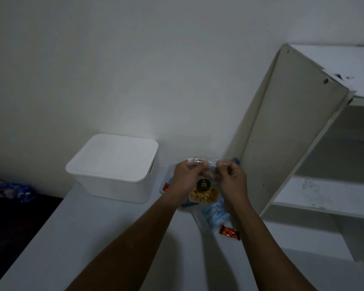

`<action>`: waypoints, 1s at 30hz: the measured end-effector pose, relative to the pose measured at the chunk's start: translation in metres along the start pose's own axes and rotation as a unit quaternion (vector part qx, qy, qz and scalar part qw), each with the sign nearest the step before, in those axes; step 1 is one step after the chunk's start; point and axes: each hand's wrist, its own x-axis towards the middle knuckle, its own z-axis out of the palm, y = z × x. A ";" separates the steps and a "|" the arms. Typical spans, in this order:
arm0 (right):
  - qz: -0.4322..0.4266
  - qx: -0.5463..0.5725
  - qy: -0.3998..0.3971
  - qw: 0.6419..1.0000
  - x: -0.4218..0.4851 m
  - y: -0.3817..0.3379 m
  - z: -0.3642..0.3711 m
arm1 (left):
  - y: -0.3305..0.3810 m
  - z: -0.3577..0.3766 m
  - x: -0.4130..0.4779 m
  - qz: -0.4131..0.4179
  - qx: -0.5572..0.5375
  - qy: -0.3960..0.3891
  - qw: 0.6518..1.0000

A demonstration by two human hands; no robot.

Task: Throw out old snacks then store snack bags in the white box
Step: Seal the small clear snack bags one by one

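Now I hold a clear snack bag (202,191) up over the table (114,227), my left hand (186,179) and right hand (232,179) each pinched on its top edge. Yellow snacks sit at the bag's bottom. Left of it stands the white box (114,166), lid on. A red wrapper (229,232) lies nearer me.

Two bare forearms rise from the bottom edge toward the white box (114,166), with no sleeve, watch or band on either. The left hand (186,179) wears nothing on its fingers; the right hand (232,179), farther from the box, shows a small pale ring-like glint on one finger
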 end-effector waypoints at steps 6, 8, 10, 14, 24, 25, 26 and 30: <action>0.022 0.023 -0.013 0.999 -0.001 -0.001 -0.002 | -0.001 -0.001 -0.005 -0.004 -0.011 -0.006 1.000; 0.036 0.020 -0.038 0.998 -0.001 -0.003 -0.006 | 0.001 -0.002 -0.005 -0.008 -0.012 -0.014 1.000; 0.039 0.007 -0.066 0.997 -0.002 -0.004 -0.007 | 0.001 -0.001 -0.006 -0.008 -0.007 -0.028 1.000; 0.034 0.011 -0.048 0.998 -0.002 -0.005 -0.007 | -0.001 0.003 -0.006 -0.013 -0.003 -0.035 0.999; 0.045 0.042 -0.033 0.998 0.000 -0.006 -0.007 | -0.006 0.001 0.001 -0.064 -0.098 -0.022 0.993; 0.047 0.046 -0.034 0.997 0.000 -0.006 -0.007 | -0.006 0.001 0.002 -0.065 -0.096 -0.023 0.993; 0.050 0.049 -0.037 0.997 0.000 -0.007 -0.006 | -0.005 0.001 0.002 -0.065 -0.090 -0.027 0.993; 0.047 0.048 -0.046 0.997 0.001 -0.009 -0.005 | -0.006 0.001 -0.001 -0.066 -0.077 -0.039 0.994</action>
